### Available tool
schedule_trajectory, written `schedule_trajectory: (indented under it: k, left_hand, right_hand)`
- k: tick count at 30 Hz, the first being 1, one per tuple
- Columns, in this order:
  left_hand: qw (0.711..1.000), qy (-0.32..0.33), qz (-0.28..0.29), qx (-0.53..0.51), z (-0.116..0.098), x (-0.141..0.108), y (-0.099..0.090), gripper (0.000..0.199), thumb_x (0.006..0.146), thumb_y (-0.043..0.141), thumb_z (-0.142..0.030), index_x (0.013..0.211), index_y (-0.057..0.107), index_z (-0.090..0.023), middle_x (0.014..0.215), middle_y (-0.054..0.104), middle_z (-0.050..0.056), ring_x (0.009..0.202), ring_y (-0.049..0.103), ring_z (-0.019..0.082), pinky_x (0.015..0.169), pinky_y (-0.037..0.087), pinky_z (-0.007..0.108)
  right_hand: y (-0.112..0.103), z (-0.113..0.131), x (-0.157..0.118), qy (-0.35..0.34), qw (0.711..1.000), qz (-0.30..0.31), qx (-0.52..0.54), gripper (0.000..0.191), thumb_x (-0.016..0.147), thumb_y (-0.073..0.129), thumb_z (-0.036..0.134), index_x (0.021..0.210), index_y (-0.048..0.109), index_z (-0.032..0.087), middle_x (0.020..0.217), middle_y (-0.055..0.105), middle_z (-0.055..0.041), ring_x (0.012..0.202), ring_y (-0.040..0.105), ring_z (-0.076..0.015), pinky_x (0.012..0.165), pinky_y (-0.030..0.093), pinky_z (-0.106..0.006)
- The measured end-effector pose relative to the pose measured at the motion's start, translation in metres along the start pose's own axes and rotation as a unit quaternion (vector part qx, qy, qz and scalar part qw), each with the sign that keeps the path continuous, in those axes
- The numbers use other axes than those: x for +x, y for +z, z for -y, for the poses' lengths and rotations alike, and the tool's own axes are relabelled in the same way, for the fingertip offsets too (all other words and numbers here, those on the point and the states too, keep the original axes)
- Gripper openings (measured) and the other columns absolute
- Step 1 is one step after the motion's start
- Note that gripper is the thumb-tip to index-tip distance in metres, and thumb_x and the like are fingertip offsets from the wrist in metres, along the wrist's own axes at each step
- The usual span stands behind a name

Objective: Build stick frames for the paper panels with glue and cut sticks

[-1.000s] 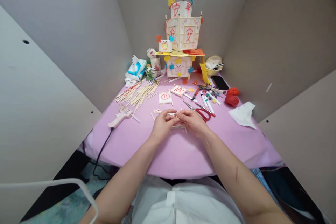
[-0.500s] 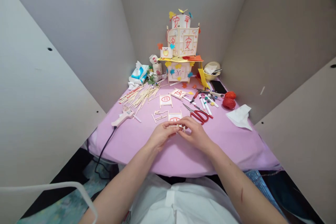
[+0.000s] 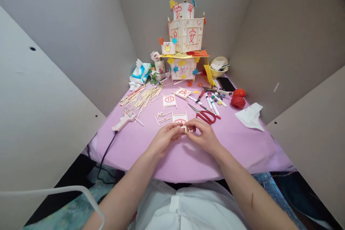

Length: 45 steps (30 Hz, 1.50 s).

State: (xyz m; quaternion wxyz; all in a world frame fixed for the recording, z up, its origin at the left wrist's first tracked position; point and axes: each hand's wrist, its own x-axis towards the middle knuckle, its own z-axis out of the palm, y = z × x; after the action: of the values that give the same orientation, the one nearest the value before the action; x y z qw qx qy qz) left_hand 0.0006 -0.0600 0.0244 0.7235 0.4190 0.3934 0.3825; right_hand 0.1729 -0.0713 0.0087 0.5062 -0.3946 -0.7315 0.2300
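Note:
My left hand (image 3: pixel 164 137) and my right hand (image 3: pixel 202 135) meet near the front middle of the pink table (image 3: pixel 151 147). Their fingertips pinch the near edge of a small framed paper panel (image 3: pixel 180 119) with a red mark, which lies flat just beyond them. What exactly sits between the fingertips is too small to tell. Short stick pieces (image 3: pixel 162 117) lie left of the panel. Red-handled scissors (image 3: pixel 205 115) lie just right of it.
A glue gun (image 3: pixel 124 118) with a black cord lies at the left, beside a pile of wooden sticks (image 3: pixel 142 97). Two more panels (image 3: pixel 169 100), markers (image 3: pixel 212 103), red yarn balls (image 3: pixel 238 101), a tissue (image 3: pixel 250 116), a phone and a bowl lie right. A paper-and-stick lantern tower (image 3: pixel 185 39) stands at the back.
My hands came down from above the table to the panel's near edge and drew slightly toward me. The panel, hidden under my hands before, now shows beyond them.

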Motion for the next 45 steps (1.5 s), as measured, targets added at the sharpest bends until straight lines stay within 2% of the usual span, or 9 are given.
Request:
schedule_trajectory:
  k: [5, 10, 15, 21, 25, 33, 37, 41, 45]
  left_hand:
    - [0.999, -0.025, 0.01, -0.039, -0.003, 0.001, 0.005, 0.029, 0.071, 0.074, -0.025, 0.096, 0.068, -0.014, 0.097, 0.07, 0.009, 0.082, 0.066, 0.013, 0.075, 0.05, 0.021]
    - [0.998, -0.027, 0.001, -0.051, 0.001, 0.002, 0.003, 0.03, 0.067, 0.077, -0.021, 0.093, 0.066, -0.014, 0.089, 0.071, 0.007, 0.078, 0.066, 0.012, 0.074, 0.051, 0.021]
    - [0.998, 0.026, -0.007, -0.054, 0.013, 0.004, 0.001, 0.03, 0.064, 0.079, -0.022, 0.089, 0.065, -0.014, 0.08, 0.07, 0.004, 0.076, 0.065, 0.011, 0.077, 0.048, 0.022]
    - [0.993, 0.117, -0.028, 0.015, 0.022, 0.006, 0.002, 0.02, 0.063, 0.079, -0.023, 0.08, 0.07, -0.016, 0.08, 0.071, 0.002, 0.075, 0.063, 0.012, 0.076, 0.047, 0.024]
    - [0.989, 0.137, -0.04, 0.038, 0.023, 0.004, 0.001, 0.016, 0.063, 0.078, -0.023, 0.077, 0.071, -0.018, 0.079, 0.07, 0.001, 0.074, 0.061, 0.012, 0.074, 0.047, 0.024]
    - [0.991, 0.114, -0.065, 0.032, 0.024, 0.003, 0.004, 0.019, 0.063, 0.078, -0.027, 0.078, 0.07, -0.018, 0.079, 0.069, 0.002, 0.074, 0.061, 0.013, 0.072, 0.05, 0.027]
    - [0.994, 0.084, -0.065, 0.03, 0.023, 0.003, 0.004, 0.021, 0.064, 0.078, -0.028, 0.08, 0.07, -0.016, 0.082, 0.07, 0.004, 0.077, 0.062, 0.013, 0.069, 0.049, 0.024]
    - [0.998, 0.016, -0.044, -0.044, 0.023, 0.004, 0.004, 0.028, 0.06, 0.081, -0.025, 0.082, 0.068, -0.015, 0.081, 0.07, 0.004, 0.076, 0.064, 0.012, 0.066, 0.049, 0.021]
    - [0.988, -0.032, -0.051, -0.142, 0.02, 0.005, 0.008, 0.03, 0.062, 0.08, -0.017, 0.089, 0.066, -0.016, 0.08, 0.069, 0.002, 0.074, 0.065, 0.009, 0.068, 0.051, 0.017]
  right_hand:
    - [0.0, 0.0, 0.0, 0.013, 1.0, 0.022, 0.013, 0.022, 0.082, 0.058, 0.021, 0.103, 0.065, 0.023, 0.085, 0.062, -0.0041, 0.073, 0.056, -0.0146, 0.063, 0.046, -0.028]
    - [0.001, -0.002, -0.002, 0.012, 0.999, 0.033, 0.028, 0.022, 0.084, 0.059, 0.025, 0.105, 0.066, 0.025, 0.093, 0.062, -0.0055, 0.079, 0.057, -0.0154, 0.066, 0.047, -0.029]
    - [0.002, -0.004, -0.006, 0.043, 0.996, 0.035, 0.074, 0.025, 0.083, 0.061, 0.023, 0.107, 0.063, 0.025, 0.091, 0.062, -0.0033, 0.077, 0.056, -0.0142, 0.068, 0.047, -0.028]
    - [0.002, -0.003, -0.007, 0.081, 0.99, 0.023, 0.114, 0.008, 0.079, 0.065, 0.028, 0.081, 0.061, 0.021, 0.084, 0.06, -0.0024, 0.075, 0.056, -0.0148, 0.069, 0.047, -0.029]
    - [0.001, -0.001, -0.006, 0.074, 0.99, 0.023, 0.118, 0.006, 0.079, 0.066, 0.028, 0.079, 0.064, 0.022, 0.082, 0.062, -0.0029, 0.078, 0.058, -0.0163, 0.072, 0.048, -0.031]
    - [0.003, -0.002, -0.008, 0.079, 0.99, 0.006, 0.119, 0.011, 0.083, 0.06, 0.031, 0.084, 0.068, 0.023, 0.087, 0.065, -0.0049, 0.085, 0.06, -0.0178, 0.077, 0.049, -0.033]
    - [0.005, -0.005, -0.008, 0.139, 0.98, -0.014, 0.14, 0.011, 0.078, 0.066, 0.032, 0.082, 0.064, 0.021, 0.083, 0.063, -0.003, 0.077, 0.059, -0.0163, 0.071, 0.048, -0.03]
    - [0.005, -0.009, -0.009, 0.187, 0.968, 0.001, 0.169, 0.013, 0.077, 0.066, 0.032, 0.078, 0.062, 0.02, 0.077, 0.063, -0.0011, 0.072, 0.059, -0.0152, 0.068, 0.047, -0.028]
    - [0.003, -0.007, -0.008, 0.167, 0.972, -0.015, 0.164, 0.013, 0.082, 0.06, 0.032, 0.088, 0.063, 0.021, 0.084, 0.064, -0.0022, 0.077, 0.059, -0.0149, 0.071, 0.048, -0.029]
